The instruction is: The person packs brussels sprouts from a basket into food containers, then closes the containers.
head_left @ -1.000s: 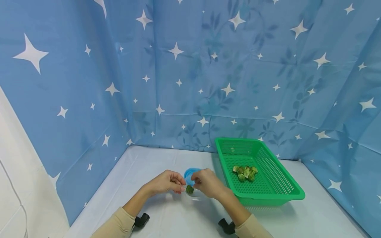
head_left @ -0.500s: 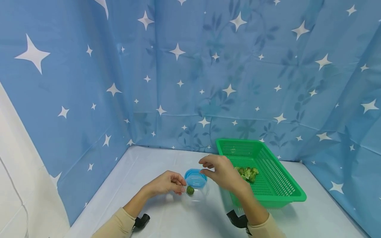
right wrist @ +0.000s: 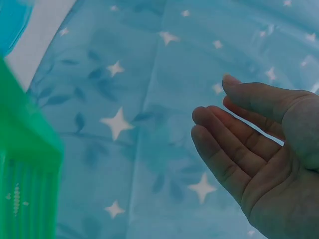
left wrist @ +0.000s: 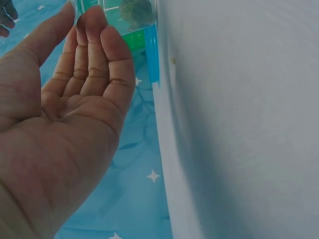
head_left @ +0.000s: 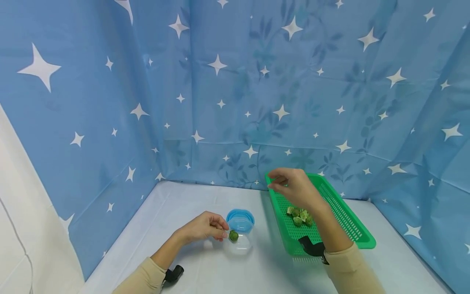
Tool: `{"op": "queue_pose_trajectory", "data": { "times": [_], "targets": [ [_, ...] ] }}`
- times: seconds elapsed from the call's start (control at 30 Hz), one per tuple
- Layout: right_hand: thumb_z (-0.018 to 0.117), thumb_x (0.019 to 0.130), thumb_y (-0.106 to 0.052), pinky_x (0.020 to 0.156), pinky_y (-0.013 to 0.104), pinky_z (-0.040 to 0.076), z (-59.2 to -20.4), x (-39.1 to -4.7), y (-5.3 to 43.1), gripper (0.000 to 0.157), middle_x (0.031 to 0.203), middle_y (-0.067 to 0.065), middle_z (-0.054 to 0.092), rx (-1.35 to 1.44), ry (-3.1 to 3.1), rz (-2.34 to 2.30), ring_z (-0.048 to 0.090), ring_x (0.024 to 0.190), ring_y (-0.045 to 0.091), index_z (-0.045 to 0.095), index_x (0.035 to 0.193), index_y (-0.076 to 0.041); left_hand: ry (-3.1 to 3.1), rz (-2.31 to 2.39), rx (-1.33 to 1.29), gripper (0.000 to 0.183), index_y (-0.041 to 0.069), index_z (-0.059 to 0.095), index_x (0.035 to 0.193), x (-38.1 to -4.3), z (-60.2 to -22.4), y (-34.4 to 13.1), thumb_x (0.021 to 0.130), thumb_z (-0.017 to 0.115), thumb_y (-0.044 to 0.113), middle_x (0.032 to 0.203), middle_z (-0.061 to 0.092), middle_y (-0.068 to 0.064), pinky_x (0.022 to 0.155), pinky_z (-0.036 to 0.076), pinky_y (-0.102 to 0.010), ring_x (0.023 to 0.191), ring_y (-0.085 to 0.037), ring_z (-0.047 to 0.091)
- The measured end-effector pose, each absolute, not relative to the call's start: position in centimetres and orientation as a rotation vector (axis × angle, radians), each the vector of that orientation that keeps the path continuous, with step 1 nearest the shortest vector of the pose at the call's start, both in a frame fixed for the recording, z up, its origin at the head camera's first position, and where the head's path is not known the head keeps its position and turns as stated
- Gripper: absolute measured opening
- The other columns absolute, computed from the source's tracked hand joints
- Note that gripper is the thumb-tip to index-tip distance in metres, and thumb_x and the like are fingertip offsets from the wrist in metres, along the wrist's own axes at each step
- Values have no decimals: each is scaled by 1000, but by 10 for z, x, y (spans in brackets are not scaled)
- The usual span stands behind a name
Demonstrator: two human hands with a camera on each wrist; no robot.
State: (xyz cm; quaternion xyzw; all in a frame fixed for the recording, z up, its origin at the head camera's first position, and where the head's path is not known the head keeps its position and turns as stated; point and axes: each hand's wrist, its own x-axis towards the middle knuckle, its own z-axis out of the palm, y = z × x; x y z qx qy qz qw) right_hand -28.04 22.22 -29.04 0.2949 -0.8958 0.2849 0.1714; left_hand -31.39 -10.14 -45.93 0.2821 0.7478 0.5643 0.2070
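A clear plastic container (head_left: 240, 243) stands on the table with one Brussels sprout (head_left: 233, 235) inside, towards its left. My left hand (head_left: 205, 226) pinches the container's left rim between thumb and fingertips; the left wrist view shows the sprout (left wrist: 137, 12) through the clear wall. Right behind the container lies a blue lid (head_left: 240, 215). Over the far left part of the green basket (head_left: 277, 216) hovers my right hand (head_left: 295, 185), holding nothing, its fingers loosely bent. Several Brussels sprouts (head_left: 299, 216) sit on the basket's floor below that hand.
A white cloth covers the table (head_left: 198, 269). Blue curtains (head_left: 220, 102) with white stars hang behind it and on both sides. Black wrist mounts (head_left: 174, 273) are worn on both forearms.
My right hand has lifted away from the container and moved right and up, over the basket. The left hand stays at the rim, and the sprout remains in the container.
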Motion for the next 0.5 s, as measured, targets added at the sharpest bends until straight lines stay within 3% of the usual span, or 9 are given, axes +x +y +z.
{"op": "queue_pose_trajectory", "data": {
  "times": [0.27,0.5],
  "targets": [
    [74,98,-13,83,43,63,-299,-311,248,30,124,16,73,689,-2649,850,75,103,30,72,127,-5,2083,1583,775,21,4,75,108,-314,-460,-101,93,80,18,87,75,-3,79,62,-38,79,-17,72],
    [73,99,-14,86,48,63,-311,-335,269,31,126,24,70,636,-2699,913,73,107,38,70,127,0,2082,1583,784,27,-3,73,111,-313,-460,-102,94,79,18,87,75,-2,78,62,-39,79,-17,71]
  ]
}}
